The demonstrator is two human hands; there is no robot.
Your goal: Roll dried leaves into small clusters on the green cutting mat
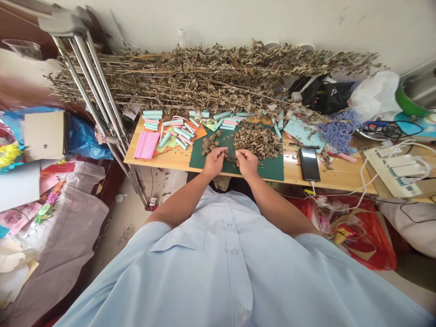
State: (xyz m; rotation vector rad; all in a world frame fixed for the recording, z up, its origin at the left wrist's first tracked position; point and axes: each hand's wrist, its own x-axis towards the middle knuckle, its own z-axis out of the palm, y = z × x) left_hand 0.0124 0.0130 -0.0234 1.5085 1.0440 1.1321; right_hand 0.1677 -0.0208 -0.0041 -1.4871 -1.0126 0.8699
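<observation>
Over the dark green cutting mat (272, 170), my left hand (214, 162) is closed, its fingertips pinched around what looks like a bit of dried leaf. Facing it a short way off, my right hand (247, 163) is also closed in a pinch; whatever it holds is too small to make out. A loose pile of dried leaves (257, 140) lies just beyond my right hand. Beside my left hand sits a small group of rolled brown leaf balls (210, 143). Some crumbs lie on the mat between the hands.
Rolled pink and blue paper tubes (184, 132) and a pink paper stack (146, 145) lie left on the wooden table (180, 161). Bundles of dried stalks (204, 77) line the back. Rightward are a phone (309, 164), blue yarn (339, 131) and a power strip (397, 168). Crutches (98, 95) lean at left.
</observation>
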